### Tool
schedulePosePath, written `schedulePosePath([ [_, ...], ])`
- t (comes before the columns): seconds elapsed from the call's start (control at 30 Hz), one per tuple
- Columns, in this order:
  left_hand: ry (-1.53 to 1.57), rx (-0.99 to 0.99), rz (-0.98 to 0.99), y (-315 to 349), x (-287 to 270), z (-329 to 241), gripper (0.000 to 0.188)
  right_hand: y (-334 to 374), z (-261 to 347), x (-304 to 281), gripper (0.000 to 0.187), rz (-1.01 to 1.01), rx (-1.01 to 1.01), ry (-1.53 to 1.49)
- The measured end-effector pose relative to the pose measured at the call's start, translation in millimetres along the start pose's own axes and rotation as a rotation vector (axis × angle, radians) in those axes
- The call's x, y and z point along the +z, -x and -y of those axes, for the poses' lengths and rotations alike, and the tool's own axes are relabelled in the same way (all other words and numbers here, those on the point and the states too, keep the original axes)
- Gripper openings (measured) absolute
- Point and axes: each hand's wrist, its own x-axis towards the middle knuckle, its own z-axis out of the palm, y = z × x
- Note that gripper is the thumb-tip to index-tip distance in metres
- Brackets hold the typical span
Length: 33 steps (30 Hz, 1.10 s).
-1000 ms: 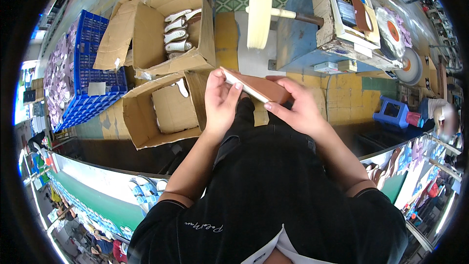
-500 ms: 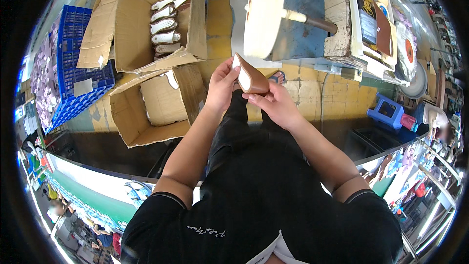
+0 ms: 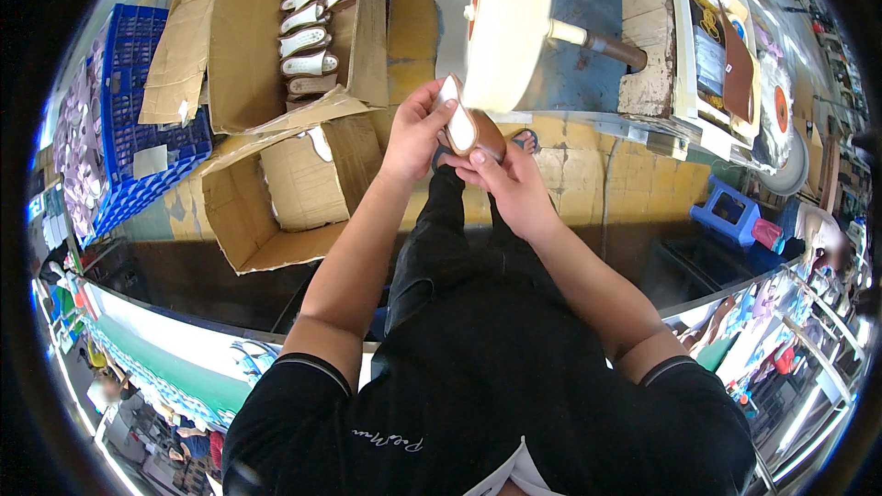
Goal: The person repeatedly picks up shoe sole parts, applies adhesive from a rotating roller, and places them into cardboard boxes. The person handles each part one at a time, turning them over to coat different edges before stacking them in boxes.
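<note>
Both my hands hold one brown shoe [image 3: 489,136] with a white inner or sole side turned toward the left. My left hand [image 3: 415,136] pinches its narrow end between thumb and fingers. Around its rounded brown end my right hand [image 3: 516,186] is closed, thumb on top. Right above the shoe stands a large cream-white buffing wheel [image 3: 511,28] on a shaft [image 3: 597,44]. The shoe's upper edge meets the wheel's lower rim in the view; whether they touch, I cannot tell.
Left of me an open cardboard box [image 3: 243,64] holds several white-lined shoes [image 3: 308,41]. A second open box [image 3: 262,230] sits nearer, beside a blue plastic crate [image 3: 138,83]. At right are a white bin [image 3: 684,64] of supplies and a blue stool [image 3: 726,209].
My hands have raised the shoe slightly toward the wheel and turned it, so more of its white side faces up. My right thumb has shifted onto the shoe. The view has shifted a little.
</note>
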Motion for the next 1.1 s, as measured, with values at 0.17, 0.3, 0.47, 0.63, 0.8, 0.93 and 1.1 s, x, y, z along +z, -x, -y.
schedulePosePath([
  [0.17, 0.086, -0.053, -0.052, 10, 9, 9, 0.048, 7, 8, 5, 0.041, -0.057, 0.006, 0.124],
  [0.3, 0.159, -0.038, -0.065, 8, 13, 7, 0.043, -4, 15, 1, 0.038, -0.043, -0.030, 0.208],
  [0.47, 0.245, -0.050, -0.031, 14, 13, 6, 0.042, 7, 15, 3, 0.038, -0.064, -0.034, 0.326],
  [0.63, 0.261, -0.047, -0.033, 9, 16, 6, 0.043, -1, 17, 3, 0.042, -0.029, -0.025, 0.361],
  [0.8, 0.308, -0.075, -0.032, 22, 21, 8, 0.039, 16, 24, 5, 0.042, -0.054, -0.017, 0.509],
  [0.93, 0.337, -0.101, -0.031, 17, 25, 6, 0.035, 8, 30, 10, 0.042, -0.095, -0.040, 0.581],
  [1.1, 0.344, -0.100, 0.071, 59, 27, 1, 0.040, 53, 41, 22, 0.037, -0.099, -0.179, 0.798],
])
